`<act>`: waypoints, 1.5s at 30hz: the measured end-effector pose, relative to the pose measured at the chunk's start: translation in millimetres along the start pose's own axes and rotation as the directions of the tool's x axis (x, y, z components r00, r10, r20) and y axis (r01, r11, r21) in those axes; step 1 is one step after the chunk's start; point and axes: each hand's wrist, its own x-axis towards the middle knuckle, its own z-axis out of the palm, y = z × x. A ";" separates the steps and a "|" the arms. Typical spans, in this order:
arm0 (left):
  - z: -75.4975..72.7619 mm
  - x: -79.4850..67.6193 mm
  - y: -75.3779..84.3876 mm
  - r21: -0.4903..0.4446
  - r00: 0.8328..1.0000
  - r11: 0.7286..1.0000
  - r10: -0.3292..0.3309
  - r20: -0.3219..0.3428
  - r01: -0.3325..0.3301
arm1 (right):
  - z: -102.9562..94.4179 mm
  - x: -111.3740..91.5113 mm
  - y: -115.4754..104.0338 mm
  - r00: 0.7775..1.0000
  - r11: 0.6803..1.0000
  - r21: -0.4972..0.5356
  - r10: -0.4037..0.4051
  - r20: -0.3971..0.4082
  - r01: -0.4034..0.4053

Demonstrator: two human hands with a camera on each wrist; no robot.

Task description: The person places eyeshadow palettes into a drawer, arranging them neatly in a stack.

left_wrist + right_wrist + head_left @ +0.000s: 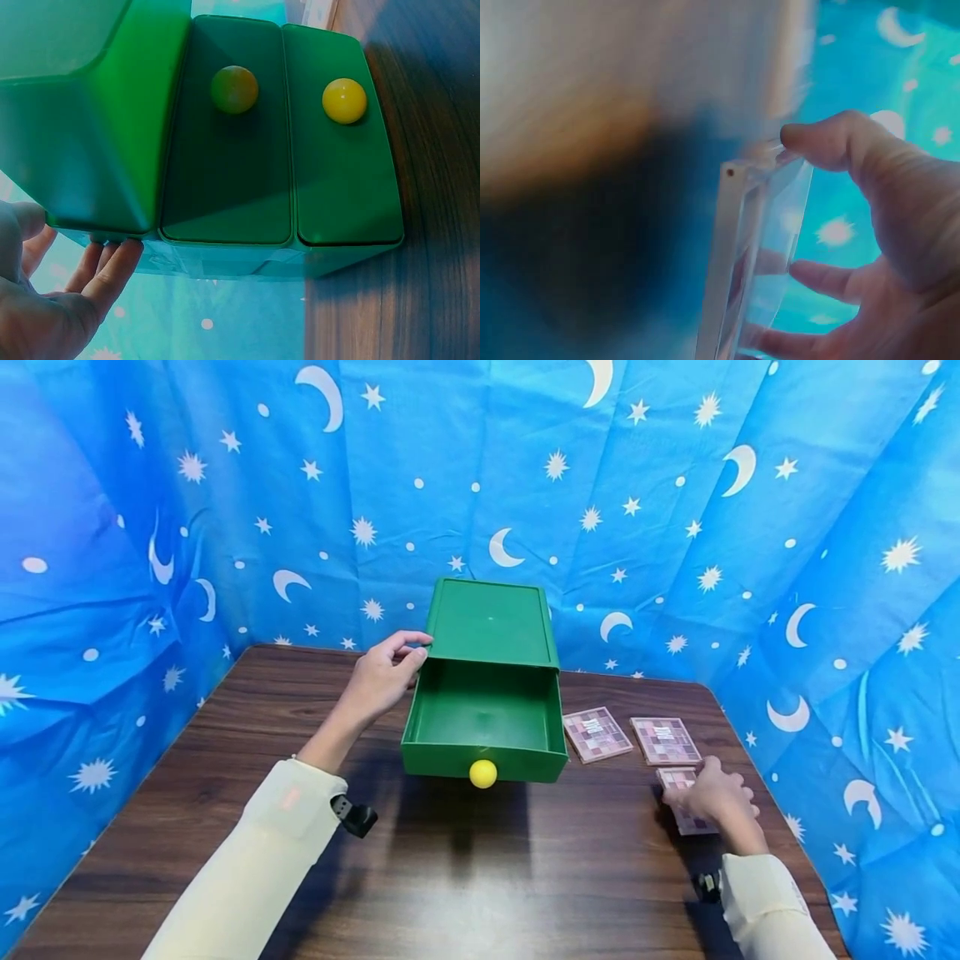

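Note:
A green drawer unit (pixel 491 622) stands mid-table, its top drawer (pixel 483 714) pulled out with a yellow round knob (pixel 482 774) on the front. No item shows inside that drawer. My left hand (pixel 382 681) touches the unit's left side near its front edge, fingers (pixel 112 277) against the side wall. At the right, my right hand (pixel 716 797) grips an eyeshadow palette (pixel 684 817) across its face, thumb and fingers at its edges. The palette's clear lid (pixel 784 225) shows in the right wrist view. Whether it is off the table, I cannot tell.
Two more eyeshadow palettes lie on the wooden table (pixel 480 877): one beside the drawer unit (pixel 597 734), another farther right (pixel 665 741). Two lower drawers (pixel 229 165) are closed, with round knobs. A blue star-and-moon cloth (pixel 480 485) hangs behind and beside the table.

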 end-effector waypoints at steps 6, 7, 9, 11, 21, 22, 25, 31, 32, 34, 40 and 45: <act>-2.1 -0.1 -0.1 -0.001 1.000 1.000 -0.009 -0.002 0.009 | -39.5 -27.3 -49.6 0.933 0.939 0.036 -0.336 -0.131 0.343; -2.4 -0.1 -0.3 0.001 1.000 1.000 -0.010 -0.002 0.010 | -47.0 -32.9 -59.9 0.907 0.914 0.044 -0.393 -0.151 0.403; -3.0 -0.2 -0.4 0.002 1.000 1.000 -0.011 -0.003 0.011 | -60.8 -44.3 -81.1 0.850 0.856 0.066 -0.496 -0.175 0.513; -3.4 -0.4 -0.7 -0.002 1.000 1.000 -0.013 -0.004 0.013 | -72.3 -55.2 -102.3 0.796 0.795 0.093 -0.578 -0.181 0.599; -3.0 0.0 -1.5 0.011 1.000 1.000 -0.012 0.002 0.012 | -91.8 -87.0 -192.2 0.568 0.554 0.128 -0.809 -0.153 0.823; -2.6 0.1 -1.4 0.011 1.000 1.000 -0.012 0.001 0.012 | -91.6 -89.7 -199.5 0.555 0.542 0.122 -0.819 -0.147 0.832; -1.5 0.1 -1.7 0.003 1.000 1.000 -0.010 0.000 0.010 | -89.1 -94.7 -218.2 0.525 0.518 0.087 -0.844 -0.111 0.851; 2.0 0.4 -1.3 -0.014 1.000 1.000 -0.015 -0.001 0.015 | -78.7 -98.1 -239.7 0.487 0.486 -0.009 -0.873 0.029 0.874; 2.4 0.1 -1.2 -0.012 1.000 1.000 -0.014 -0.002 0.014 | -77.3 -98.9 -240.8 0.486 0.486 -0.017 -0.872 0.055 0.874; 3.1 -0.3 -0.8 -0.007 1.000 1.000 -0.011 -0.005 0.011 | -75.0 -99.9 -241.1 0.491 0.491 -0.026 -0.866 0.098 0.871; 3.5 -1.6 -0.5 0.005 1.000 1.000 0.003 -0.014 -0.003 | -75.4 -99.9 -234.0 0.466 0.467 -0.039 -0.869 0.168 0.884; 3.0 -2.0 -1.4 0.006 1.000 1.000 0.007 -0.026 -0.007 | -81.6 -90.7 -217.7 0.454 0.457 0.018 -0.887 0.078 0.889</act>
